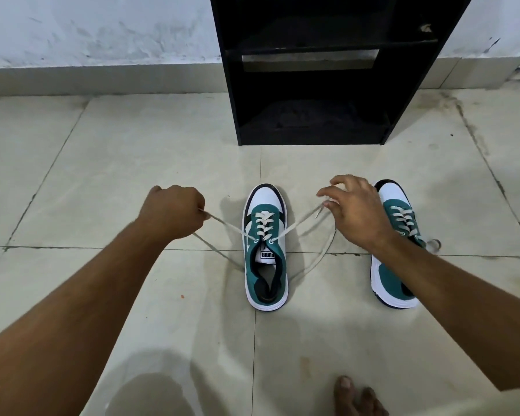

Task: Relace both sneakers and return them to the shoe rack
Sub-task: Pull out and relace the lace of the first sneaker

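A teal and white sneaker [266,265] stands on the floor tiles in the middle, toe pointing away from me. Its white lace [297,223] runs through the eyelets, and both ends are pulled out sideways. My left hand [174,210] is closed on the left lace end, left of the shoe. My right hand [354,210] pinches the right lace end near its tip, fingers spread. A second matching sneaker [394,286], laced, sits to the right, partly hidden under my right wrist.
A black shoe rack [312,70] with dark shelves stands against the wall straight ahead. A grey skirting runs along the pale wall. My bare foot [354,397] and my knee [150,394] show at the bottom edge.
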